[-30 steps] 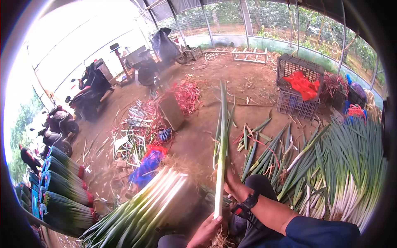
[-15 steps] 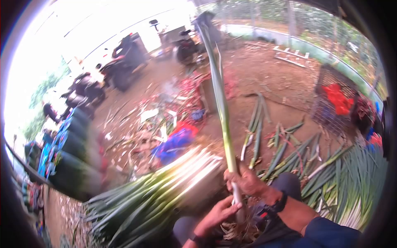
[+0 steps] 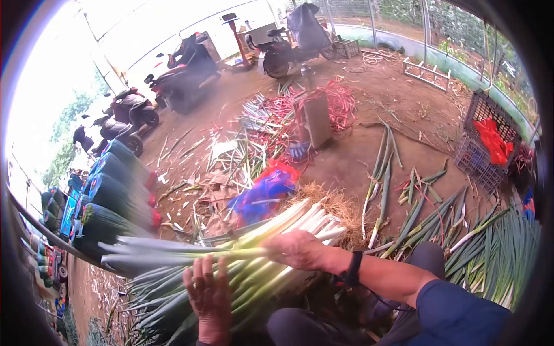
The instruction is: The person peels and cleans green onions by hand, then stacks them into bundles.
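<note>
A large pile of green onions [image 3: 231, 282] lies at lower centre, white ends to the right and green leaves to the left. My right hand [image 3: 297, 249] is closed around the stalk of one long green onion [image 3: 167, 252] lying across the top of the pile, its leaves blurred. With fingers spread, my left hand [image 3: 209, 291] rests against the leaves in front of that stalk. Dry roots [image 3: 334, 205] show beyond the pile's white ends.
More green onions [image 3: 490, 254] lie at right, near my knee. Beyond the pile are blue and red netting [image 3: 259, 199] and an upright block [image 3: 313, 120]. Black crates [image 3: 487, 141] stand at right, bundled onions [image 3: 112, 199] at left, scooters [image 3: 182, 75] behind.
The onion that stood upright in my hands now lies sideways over the pile. Both hands have moved left, and my left hand has opened. The view has shifted.
</note>
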Tool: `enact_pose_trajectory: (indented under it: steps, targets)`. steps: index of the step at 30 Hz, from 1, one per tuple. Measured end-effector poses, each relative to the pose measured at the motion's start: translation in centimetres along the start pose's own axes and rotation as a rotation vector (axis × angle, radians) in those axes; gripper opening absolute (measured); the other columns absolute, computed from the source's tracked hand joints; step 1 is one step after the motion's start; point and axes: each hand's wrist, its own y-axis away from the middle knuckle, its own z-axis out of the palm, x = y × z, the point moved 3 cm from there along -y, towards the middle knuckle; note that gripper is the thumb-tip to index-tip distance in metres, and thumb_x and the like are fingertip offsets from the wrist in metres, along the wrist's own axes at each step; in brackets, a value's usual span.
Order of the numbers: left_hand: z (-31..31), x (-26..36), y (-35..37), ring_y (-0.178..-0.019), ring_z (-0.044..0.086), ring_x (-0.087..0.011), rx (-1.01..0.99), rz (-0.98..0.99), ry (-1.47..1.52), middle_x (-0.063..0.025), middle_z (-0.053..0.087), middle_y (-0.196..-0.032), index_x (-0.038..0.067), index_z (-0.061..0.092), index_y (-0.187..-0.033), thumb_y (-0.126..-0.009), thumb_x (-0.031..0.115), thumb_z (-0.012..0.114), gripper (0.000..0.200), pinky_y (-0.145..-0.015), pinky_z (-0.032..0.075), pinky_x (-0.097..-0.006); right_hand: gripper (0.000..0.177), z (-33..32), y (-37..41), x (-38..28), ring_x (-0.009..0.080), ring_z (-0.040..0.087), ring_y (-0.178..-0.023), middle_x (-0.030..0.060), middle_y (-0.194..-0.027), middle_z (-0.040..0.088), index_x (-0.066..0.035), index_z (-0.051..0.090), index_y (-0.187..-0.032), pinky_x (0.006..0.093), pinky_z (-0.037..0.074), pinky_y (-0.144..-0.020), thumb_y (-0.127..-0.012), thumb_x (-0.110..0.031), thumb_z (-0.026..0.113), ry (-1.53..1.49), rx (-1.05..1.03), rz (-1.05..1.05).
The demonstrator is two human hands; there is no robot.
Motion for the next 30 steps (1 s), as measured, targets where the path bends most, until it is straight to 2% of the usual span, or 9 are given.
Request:
enact_pose_trajectory:
  steps: [5,8,11,15,18,20,25,28,30]
  targets:
    - [2.6,-4.0,-1.3,-0.133,0.055,-0.0356,-0.018,0.005,0.065,-0.0144,0.065,-0.125,0.009,0.068,-0.107,-0.081,0.004,0.069,0.027,-0.121,0.027,-0.0601,0.034,3.1,-1.4,2.7,0.0298,0.067,-0.082,0.0075,-0.089,0.064,-0.017,0.066,-0.124,0.0440,0.053,-0.074,-0.092,-0.027,0.073,0.087,0.025,-0.222]
    - [3.8,-4.7,-1.6,-0.097,0.069,-0.0298,-0.108,-0.035,0.209,-0.0084,0.070,-0.100,0.011,0.068,-0.109,-0.086,0.005,0.063,0.023,-0.092,0.050,-0.0465,0.036,2.9,-2.4,3.9,0.0261,0.066,-0.084,0.0043,-0.089,0.065,-0.020,0.069,-0.119,0.0419,0.050,-0.080,-0.087,-0.033,0.078,0.154,0.040,-0.239]
    - [5.5,-5.1,-2.4,-0.088,0.068,-0.0289,-0.218,-0.064,0.140,-0.0082,0.070,-0.096,0.012,0.067,-0.106,-0.089,0.008,0.062,0.018,-0.079,0.050,-0.0437,0.034,1.3,-2.9,6.5,0.0219,0.063,-0.100,0.0006,-0.093,0.067,-0.023,0.075,-0.110,0.0429,0.040,-0.101,-0.084,-0.043,0.080,0.327,0.213,-0.033]
    - [9.9,-4.4,-2.7,-0.085,0.069,-0.0316,-0.339,-0.057,0.150,-0.0103,0.068,-0.089,0.013,0.062,-0.095,-0.091,0.013,0.059,0.005,-0.076,0.049,-0.0449,0.040,3.4,-2.5,12.8,0.0240,0.063,-0.107,0.0017,-0.100,0.069,-0.026,0.075,-0.116,0.0457,0.038,-0.103,-0.083,-0.048,0.078,0.359,0.222,-0.036]
    - [12.6,-3.3,-3.2,-0.087,0.071,-0.0364,-0.515,-0.088,0.247,-0.0156,0.070,-0.092,0.008,0.066,-0.093,-0.091,0.009,0.057,0.009,-0.076,0.053,-0.0510,0.041,4.5,-2.2,16.5,0.0258,0.059,-0.120,0.0051,-0.110,0.069,-0.027,0.076,-0.116,0.0492,0.034,-0.111,-0.088,-0.056,0.069,0.282,-0.071,0.221]
    - [16.4,-3.9,-2.0,-0.098,0.069,-0.0373,-0.630,-0.114,0.321,-0.0155,0.070,-0.101,0.011,0.067,-0.105,-0.090,0.025,0.068,0.021,-0.083,0.052,-0.0512,0.041,5.4,-1.6,18.0,0.0273,0.059,-0.121,0.0069,-0.111,0.069,-0.028,0.076,-0.118,0.0510,0.031,-0.114,-0.090,-0.056,0.065,0.277,-0.112,0.273]
    - [13.6,-4.2,-2.6,-0.103,0.067,-0.0375,-0.614,-0.225,0.565,-0.0141,0.069,-0.105,0.013,0.072,-0.115,-0.092,0.042,0.070,0.037,-0.090,0.052,-0.0489,0.042,5.7,-0.9,19.1,0.0276,0.057,-0.124,0.0080,-0.117,0.068,-0.031,0.074,-0.125,0.0540,0.025,-0.118,-0.093,-0.055,0.061,0.262,-0.195,0.300]
    - [15.1,-1.7,-0.9,-0.098,0.067,-0.0359,-0.598,-0.242,0.371,-0.0158,0.068,-0.100,0.011,0.072,-0.099,-0.095,0.043,0.065,0.034,-0.086,0.050,-0.0502,0.042,6.1,-0.6,19.5,0.0259,0.054,-0.129,0.0079,-0.123,0.067,-0.031,0.073,-0.127,0.0548,0.021,-0.119,-0.095,-0.053,0.059,0.256,-0.317,0.345]
    - [15.2,-0.3,-0.3,-0.100,0.064,-0.0365,-0.508,-0.281,0.348,-0.0163,0.066,-0.099,0.005,0.066,-0.091,-0.095,0.042,0.062,0.037,-0.087,0.047,-0.0517,0.037,6.2,-0.1,19.0,0.0264,0.057,-0.121,0.0076,-0.113,0.069,-0.028,0.074,-0.125,0.0492,0.028,-0.116,-0.095,-0.046,0.063,0.254,-0.177,0.220]
